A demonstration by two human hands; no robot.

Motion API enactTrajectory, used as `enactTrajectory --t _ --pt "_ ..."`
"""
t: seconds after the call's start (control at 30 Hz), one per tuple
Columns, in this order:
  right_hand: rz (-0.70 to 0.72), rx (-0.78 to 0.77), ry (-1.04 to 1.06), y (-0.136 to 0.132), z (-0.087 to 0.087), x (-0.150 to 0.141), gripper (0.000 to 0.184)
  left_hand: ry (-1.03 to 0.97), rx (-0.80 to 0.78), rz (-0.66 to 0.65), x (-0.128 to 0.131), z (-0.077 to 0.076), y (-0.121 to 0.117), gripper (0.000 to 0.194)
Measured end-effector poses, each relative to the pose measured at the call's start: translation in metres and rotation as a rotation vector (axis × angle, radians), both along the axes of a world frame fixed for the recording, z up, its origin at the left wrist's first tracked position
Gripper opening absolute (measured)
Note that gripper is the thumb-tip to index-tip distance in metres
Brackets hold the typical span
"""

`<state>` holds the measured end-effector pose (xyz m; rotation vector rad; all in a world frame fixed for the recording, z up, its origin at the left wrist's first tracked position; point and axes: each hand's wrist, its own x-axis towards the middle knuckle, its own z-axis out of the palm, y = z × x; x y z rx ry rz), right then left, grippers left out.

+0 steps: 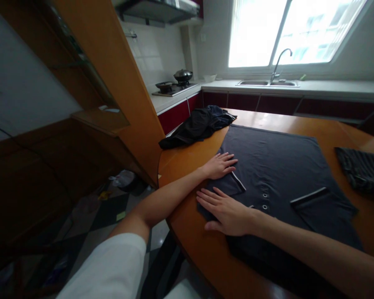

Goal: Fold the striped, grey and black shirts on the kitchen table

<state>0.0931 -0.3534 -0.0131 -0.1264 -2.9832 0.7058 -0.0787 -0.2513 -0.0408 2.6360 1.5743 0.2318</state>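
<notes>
Two bare hands lie on a dark grey garment point(268, 162), which is spread over the wooden counter point(202, 257), creased in places.

Left hand point(220, 165): palm down at the garment's left edge, just beside a white-edged band point(238, 181). Its fingers are extended, slightly spread, clenched on nothing visible.

Right hand point(226, 209): nearer the viewer, also palm down, across the near left part of the garment. Its fingers are straight and point left, loose rather than curled; the thumb stands apart from them. Whether either hand is pressing, cannot tell.

Garment details: two pale rings point(265, 201) right of the hands, one nearer than the other; a second white-edged band point(308, 196) slants farther right. The near portion is partly hidden by the right forearm.

Also on the counter: a dark heap of clothing point(202, 122) beyond the left hand, and a striped cloth point(364, 170) at the far right, apart from the garment.

Background: a stove point(191, 86) with two pans, a sink point(269, 84) beneath a bright window point(255, 33).
</notes>
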Motion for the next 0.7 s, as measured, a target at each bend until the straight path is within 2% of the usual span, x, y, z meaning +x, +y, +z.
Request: enactTrajectory --t 0.17,0.37,0.47,0.53,0.7 --pt "0.073 -0.069 -0.091 -0.003 0.005 0.014 0.091 -0.002 0.014 -0.021 -0.001 -0.006 0.004 0.056" --pt "0.227 -0.232 -0.101 -0.024 0.022 0.019 0.088 0.001 0.003 -0.023 -0.001 -0.007 0.006 0.057" --pt "0.288 -0.274 -0.076 -0.032 0.027 0.018 0.082 0.005 -0.015 -0.026 -0.001 -0.006 0.005 0.058" --pt "0.252 -0.243 -0.038 -0.035 0.028 0.016 0.076 0.002 -0.022 -0.021 0.0 -0.005 0.005 0.057" --pt "-0.103 -0.034 0.082 -0.04 0.018 0.011 0.048 -0.017 -0.037 -0.014 0.0 -0.003 0.004 0.055"
